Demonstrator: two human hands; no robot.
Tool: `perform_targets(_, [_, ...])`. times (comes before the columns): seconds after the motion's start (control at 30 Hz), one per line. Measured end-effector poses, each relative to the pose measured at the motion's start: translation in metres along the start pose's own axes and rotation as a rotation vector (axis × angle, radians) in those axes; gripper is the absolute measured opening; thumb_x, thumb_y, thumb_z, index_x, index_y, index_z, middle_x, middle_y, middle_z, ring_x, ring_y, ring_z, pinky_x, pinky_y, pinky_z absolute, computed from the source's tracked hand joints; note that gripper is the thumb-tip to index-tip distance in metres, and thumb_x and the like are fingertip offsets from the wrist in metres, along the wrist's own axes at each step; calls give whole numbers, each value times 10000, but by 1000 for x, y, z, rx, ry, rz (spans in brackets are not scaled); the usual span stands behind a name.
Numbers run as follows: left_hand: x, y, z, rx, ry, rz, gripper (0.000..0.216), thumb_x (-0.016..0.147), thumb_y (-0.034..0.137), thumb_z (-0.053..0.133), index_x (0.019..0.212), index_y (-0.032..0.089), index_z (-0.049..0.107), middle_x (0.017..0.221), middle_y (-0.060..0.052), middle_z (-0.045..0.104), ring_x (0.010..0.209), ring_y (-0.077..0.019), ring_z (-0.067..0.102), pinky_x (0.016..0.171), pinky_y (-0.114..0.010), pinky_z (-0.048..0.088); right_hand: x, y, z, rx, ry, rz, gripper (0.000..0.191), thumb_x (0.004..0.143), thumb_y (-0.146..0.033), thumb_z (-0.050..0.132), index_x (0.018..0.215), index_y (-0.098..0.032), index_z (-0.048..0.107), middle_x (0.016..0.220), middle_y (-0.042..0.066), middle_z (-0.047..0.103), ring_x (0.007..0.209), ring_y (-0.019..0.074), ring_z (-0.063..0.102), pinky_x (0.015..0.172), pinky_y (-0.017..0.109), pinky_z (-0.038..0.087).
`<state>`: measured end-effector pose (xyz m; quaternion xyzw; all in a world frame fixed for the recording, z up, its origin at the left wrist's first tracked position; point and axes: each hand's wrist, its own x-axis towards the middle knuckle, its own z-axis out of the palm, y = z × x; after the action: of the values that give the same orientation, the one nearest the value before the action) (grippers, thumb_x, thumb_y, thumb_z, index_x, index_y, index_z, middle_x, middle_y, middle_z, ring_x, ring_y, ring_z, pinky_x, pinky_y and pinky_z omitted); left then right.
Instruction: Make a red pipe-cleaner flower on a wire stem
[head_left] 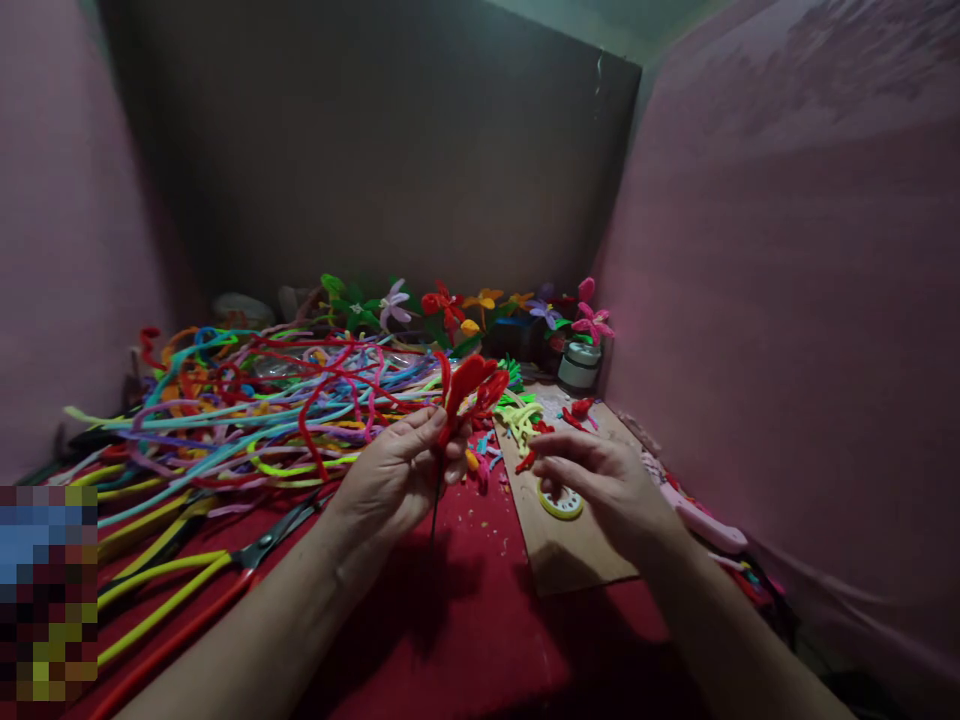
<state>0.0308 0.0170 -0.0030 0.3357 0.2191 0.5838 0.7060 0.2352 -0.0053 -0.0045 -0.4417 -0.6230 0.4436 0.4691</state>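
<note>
My left hand (pixel 409 460) pinches a red pipe-cleaner flower (pixel 471 385) by its base. Its looped petals point up and to the right, and a thin dark stem (pixel 435 505) hangs below my fingers. To the right, my right hand (pixel 592 475) hovers over a wooden board (pixel 577 560), fingers loosely curled and apart, with nothing visible in them. Close to its fingertips lie small red pipe-cleaner pieces (pixel 525 462) and a bundle of pale yellow ones (pixel 519 420). A round yellow-rimmed pearl-pin wheel (pixel 561 502) lies under that hand.
A tangled heap of coloured pipe cleaners (pixel 247 400) covers the left. Yellow-handled pliers (pixel 262 545) lie in front of it. Finished pipe-cleaner flowers (pixel 444 303) stand along the back, near a jar (pixel 579 367). A pink glue gun (pixel 705 520) lies by the right wall.
</note>
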Motion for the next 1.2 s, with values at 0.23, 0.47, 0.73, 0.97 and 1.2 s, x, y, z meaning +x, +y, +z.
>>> perform_targets(0.23, [-6,-4,6,-16,-81,-56,130,767,116,564,830,64,666,619,-36,556,462,-61,465,382,-153,394,32,-7,60,627,-57,-17,108,646,-229,697,719,-150,694,600,-4,593,447,48,410,420,199,306])
perform_targets(0.47, [-4,-6,3,7,-84,-26,75,752,139,597,759,84,648,582,-14,536,450,-62,471,385,-154,392,33,0,66,641,-24,-26,103,640,-204,697,718,-137,686,571,3,599,446,69,451,426,211,347])
perform_targets(0.73, [-2,-10,4,137,-61,21,145,720,234,651,812,123,654,661,-14,593,537,-86,522,500,-204,439,31,-2,67,563,114,-186,52,653,-190,707,659,-169,660,595,-27,598,506,77,489,486,215,405])
perform_targets(0.97, [-5,-8,7,475,161,291,107,685,248,678,712,145,661,656,11,628,612,-87,536,604,-195,427,18,-14,69,429,235,-188,64,608,-187,734,641,-171,681,552,-31,608,486,61,470,471,193,383])
perform_targets(1.2, [-9,-10,8,546,172,333,136,670,279,688,696,150,652,633,18,598,639,-119,568,631,-233,449,23,-16,76,447,234,-215,28,626,-157,701,647,-172,692,576,-31,612,506,57,472,502,190,404])
